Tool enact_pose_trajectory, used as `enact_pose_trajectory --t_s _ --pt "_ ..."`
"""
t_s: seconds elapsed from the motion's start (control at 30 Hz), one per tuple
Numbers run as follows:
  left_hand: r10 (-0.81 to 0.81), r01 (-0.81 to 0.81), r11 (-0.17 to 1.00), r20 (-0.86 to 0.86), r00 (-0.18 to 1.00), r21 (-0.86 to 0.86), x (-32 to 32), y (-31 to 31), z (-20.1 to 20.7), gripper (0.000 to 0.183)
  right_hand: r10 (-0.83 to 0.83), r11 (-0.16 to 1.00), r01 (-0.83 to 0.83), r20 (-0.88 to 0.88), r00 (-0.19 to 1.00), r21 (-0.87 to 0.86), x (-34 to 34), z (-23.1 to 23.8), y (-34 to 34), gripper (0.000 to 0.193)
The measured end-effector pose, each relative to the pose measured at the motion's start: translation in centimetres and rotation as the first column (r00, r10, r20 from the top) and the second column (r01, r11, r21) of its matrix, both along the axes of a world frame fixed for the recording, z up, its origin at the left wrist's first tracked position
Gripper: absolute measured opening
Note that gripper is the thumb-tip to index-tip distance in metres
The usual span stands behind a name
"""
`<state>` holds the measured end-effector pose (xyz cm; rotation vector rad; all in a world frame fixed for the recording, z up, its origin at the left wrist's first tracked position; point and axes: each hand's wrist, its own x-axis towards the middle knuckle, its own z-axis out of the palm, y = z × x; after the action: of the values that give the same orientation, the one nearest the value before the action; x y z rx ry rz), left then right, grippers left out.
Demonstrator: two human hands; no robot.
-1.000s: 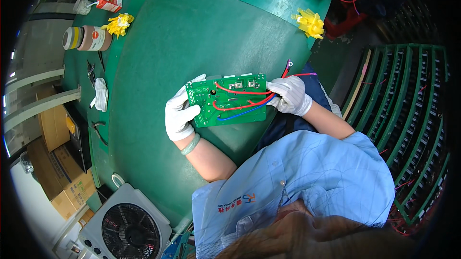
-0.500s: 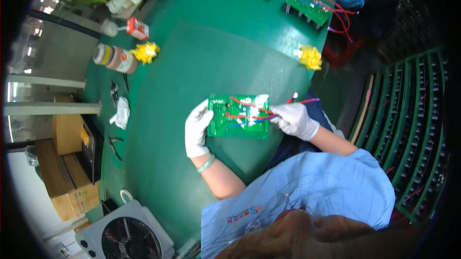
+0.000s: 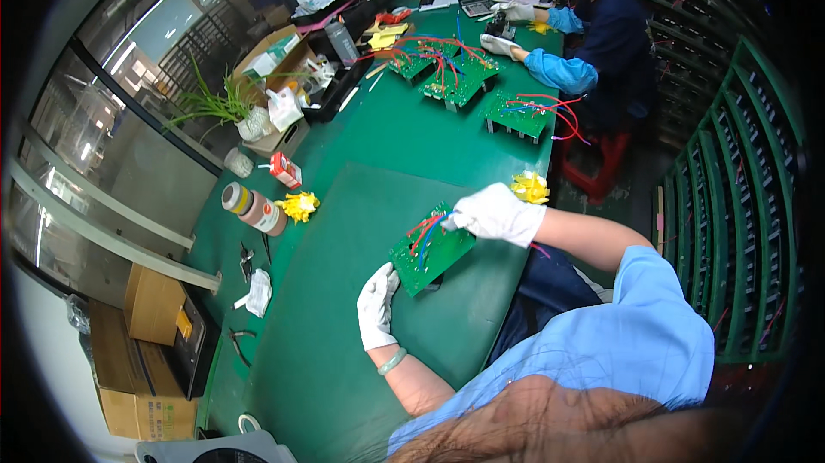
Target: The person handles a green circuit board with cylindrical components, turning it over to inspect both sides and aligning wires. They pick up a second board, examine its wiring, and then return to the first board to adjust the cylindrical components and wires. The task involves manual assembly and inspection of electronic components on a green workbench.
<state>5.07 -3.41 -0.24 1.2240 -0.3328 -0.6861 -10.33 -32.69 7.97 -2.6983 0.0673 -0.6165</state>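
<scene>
A green circuit board (image 3: 445, 250) is tilted above the green table mat, its surface crossed by red and blue wires (image 3: 426, 231). In a white glove, my left hand (image 3: 376, 307) is closed on the board's near left corner. My right hand (image 3: 498, 212), also gloved, has its fingers pinched round the wires over the board's far right side. A wire end pokes out below that hand, while the rest of the bundle is hidden inside it.
Other wired boards (image 3: 520, 113) stand farther up the table (image 3: 378, 141). Yellow bundles (image 3: 298, 205) lie on both sides, one near a pink bottle (image 3: 258, 210). Pliers (image 3: 240, 346) rest at left. A co-worker (image 3: 601, 51) sits at far right, beside green racks (image 3: 730, 205).
The view has tipped up, bringing the co-worker and far table into sight. The board has turned from level to slanted, and my right hand has moved over its far edge with the wires.
</scene>
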Motion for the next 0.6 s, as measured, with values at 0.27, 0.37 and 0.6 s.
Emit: enact_pose_trajectory --t_s 0.27,0.37,0.6 --pt "0.032 -0.032 0.999 0.003 0.999 0.030 -0.6 0.3 0.9 0.042 -0.360 0.899 0.356 0.031 0.932 -0.255 -0.8 -1.3 -10.4 0.033" --pt "0.010 -0.010 1.000 0.026 1.000 -0.002 -0.5 0.1 0.4 0.047 -0.466 0.853 0.416 -0.103 0.879 -0.315 -3.2 -2.2 -13.5 0.014" --pt "0.006 -0.006 1.000 0.036 0.999 0.003 -0.8 -0.1 0.7 0.048 -0.550 0.789 0.544 0.068 0.832 -0.284 -6.5 -5.2 -16.6 0.021"
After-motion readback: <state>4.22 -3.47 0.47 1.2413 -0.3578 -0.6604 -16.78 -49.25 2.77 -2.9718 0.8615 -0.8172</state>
